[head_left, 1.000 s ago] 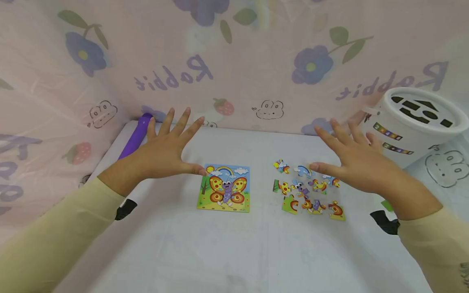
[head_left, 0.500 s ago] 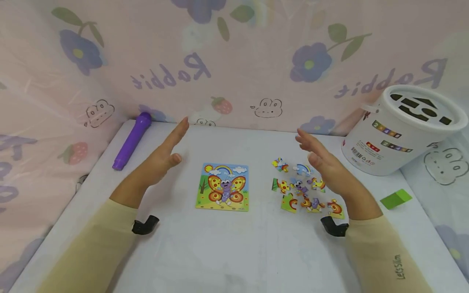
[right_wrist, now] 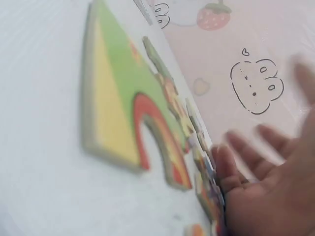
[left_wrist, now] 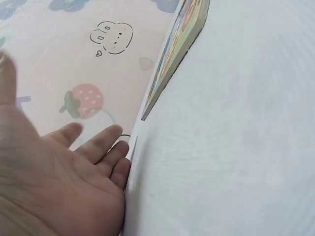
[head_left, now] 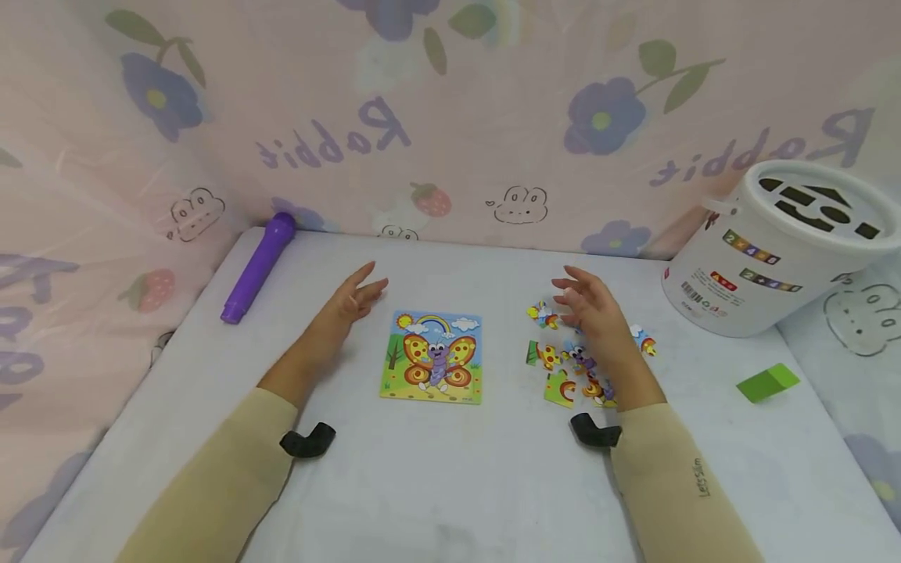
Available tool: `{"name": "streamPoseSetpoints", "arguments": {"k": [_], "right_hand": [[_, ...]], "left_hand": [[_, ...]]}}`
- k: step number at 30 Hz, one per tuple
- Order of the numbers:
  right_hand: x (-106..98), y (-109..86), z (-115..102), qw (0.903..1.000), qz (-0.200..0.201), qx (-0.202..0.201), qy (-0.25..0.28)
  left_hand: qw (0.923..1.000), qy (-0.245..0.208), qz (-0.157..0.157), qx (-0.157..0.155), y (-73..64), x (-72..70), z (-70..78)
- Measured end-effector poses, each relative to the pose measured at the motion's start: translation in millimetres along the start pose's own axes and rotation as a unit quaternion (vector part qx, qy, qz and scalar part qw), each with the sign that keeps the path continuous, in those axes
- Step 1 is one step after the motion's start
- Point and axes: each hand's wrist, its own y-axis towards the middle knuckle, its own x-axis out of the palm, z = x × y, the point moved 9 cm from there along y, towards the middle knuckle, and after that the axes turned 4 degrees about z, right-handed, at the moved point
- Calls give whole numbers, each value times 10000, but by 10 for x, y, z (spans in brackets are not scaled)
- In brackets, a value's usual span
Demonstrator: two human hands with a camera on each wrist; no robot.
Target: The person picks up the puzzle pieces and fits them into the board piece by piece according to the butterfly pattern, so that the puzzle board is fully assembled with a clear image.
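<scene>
In the head view a square butterfly picture board [head_left: 432, 358] lies flat mid-table. My left hand [head_left: 344, 310] is just to its left, fingers loosely bent, holding nothing. To the board's right several jigsaw pieces [head_left: 560, 388] are spread apart, each with part of a butterfly picture. My right hand [head_left: 597, 314] hovers over them with relaxed fingers and hides some. The left wrist view shows the left palm [left_wrist: 64, 182] facing up beside the board's edge [left_wrist: 172, 64]. In the right wrist view a yellow-green corner piece [right_wrist: 115, 98] is close, with the blurred right hand [right_wrist: 270, 187] beyond the pieces.
A purple toy microphone [head_left: 258, 267] lies at the back left. A white bucket [head_left: 767, 250] with shaped holes in its lid stands at the back right. Near the right edge lies a green block [head_left: 768, 383]. Printed sheeting [head_left: 464, 133] rises behind the white table [head_left: 450, 477].
Both hands, first raised and spread wide, have turned and come lower and inward. The right one now covers some jigsaw pieces. Board and pieces lie where they were.
</scene>
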Motion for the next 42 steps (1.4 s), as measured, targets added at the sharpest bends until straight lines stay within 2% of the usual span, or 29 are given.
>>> {"name": "streamPoseSetpoints", "arguments": {"k": [3,5,9,13,16,19,24,27,30,34,42], "right_hand": [[-1,7,160,9936,-6,282,-1094],[15,10,213,9854,-69,341,-1666],[92,12,193,9694,-203,128,-2444],[160,14,168,9584,-250,-182,-2839],[188,13,163,9596,-264,-227,-2791],[205,11,163,9565,-283,-134,-2902],[197,11,189,9423,-223,195,-3335],[205,23,196,9415,-156,305,-3354],[211,38,195,9448,-23,368,-3256],[219,38,179,9548,99,395,-2944],[258,-8,60,9679,197,143,-2500]], "left_hand": [[9943,977,-346,-240,-19,48,-70],[9892,1304,-532,-412,-15,87,-92],[9706,2077,-894,-824,-26,187,-118],[9432,2905,-1332,-903,-32,276,-147],[9224,3430,-1577,-816,-40,312,-180],[9129,3650,-1677,-727,-49,332,-189],[9083,3760,-1689,-713,-61,333,-185],[9082,3756,-1696,-734,-71,335,-175],[9079,3760,-1694,-756,-76,337,-170],[9081,3755,-1682,-775,-80,337,-165],[9128,3652,-1639,-806,-100,325,-180]]}}
